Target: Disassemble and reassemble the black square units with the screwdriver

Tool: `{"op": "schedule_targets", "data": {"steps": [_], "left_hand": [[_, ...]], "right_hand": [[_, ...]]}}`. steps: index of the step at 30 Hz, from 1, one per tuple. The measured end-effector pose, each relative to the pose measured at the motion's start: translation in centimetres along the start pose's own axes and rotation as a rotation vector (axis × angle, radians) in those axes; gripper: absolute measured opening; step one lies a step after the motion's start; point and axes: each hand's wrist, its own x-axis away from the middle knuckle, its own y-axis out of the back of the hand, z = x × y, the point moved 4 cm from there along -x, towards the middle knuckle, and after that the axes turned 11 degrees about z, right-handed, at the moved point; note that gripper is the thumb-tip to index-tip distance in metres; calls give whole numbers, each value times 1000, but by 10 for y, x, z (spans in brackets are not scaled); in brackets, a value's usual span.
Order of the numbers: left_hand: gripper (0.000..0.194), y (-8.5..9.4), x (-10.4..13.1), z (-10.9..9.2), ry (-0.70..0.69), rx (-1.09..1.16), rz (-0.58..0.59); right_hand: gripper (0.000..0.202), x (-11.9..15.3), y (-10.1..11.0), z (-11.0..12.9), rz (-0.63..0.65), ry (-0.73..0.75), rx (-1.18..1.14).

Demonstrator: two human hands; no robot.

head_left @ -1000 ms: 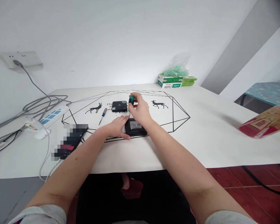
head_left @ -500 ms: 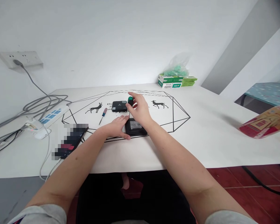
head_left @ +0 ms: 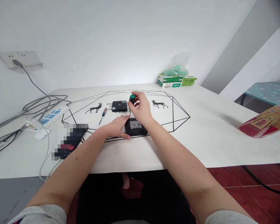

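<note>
A black, flat square device (head_left: pixel 137 132) with a white label lies on the table near its front edge. Along its left side rests my left hand (head_left: pixel 116 127), thumb at the near corner and fingertips at the far corner, holding it in place. My right hand (head_left: pixel 142 108) is closed around the upright green-and-black handle of a screwdriver (head_left: pixel 132 99). The thin shaft points down to the device's far left corner; whether the tip sits on a screw is too small to tell. Just beyond lies a black square cover (head_left: pixel 119 106) with small stickers.
A second screwdriver (head_left: pixel 103 116) with a red-and-blue handle lies left of the cover. Further left are a phone (head_left: pixel 72 141), a power strip (head_left: pixel 51 116) and coiled grey cables (head_left: pixel 35 107). Green boxes (head_left: pixel 172 79) stand at the back; a red-and-yellow package (head_left: pixel 262 123) is at right.
My right hand's fingers have shifted from a looser spread to a closer grip around the screwdriver handle, which has moved slightly right. My left hand and the device stay where they were.
</note>
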Motion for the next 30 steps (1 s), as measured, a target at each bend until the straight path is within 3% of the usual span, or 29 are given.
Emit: {"op": "schedule_targets", "data": {"steps": [19, 30], "left_hand": [[156, 1, 2, -3, 15, -5, 6], [154, 1, 0, -1, -17, -17, -15]], "right_hand": [[40, 1, -2, 1, 21, 5, -24], [46, 2, -8, 0, 99, -20, -73]]}}
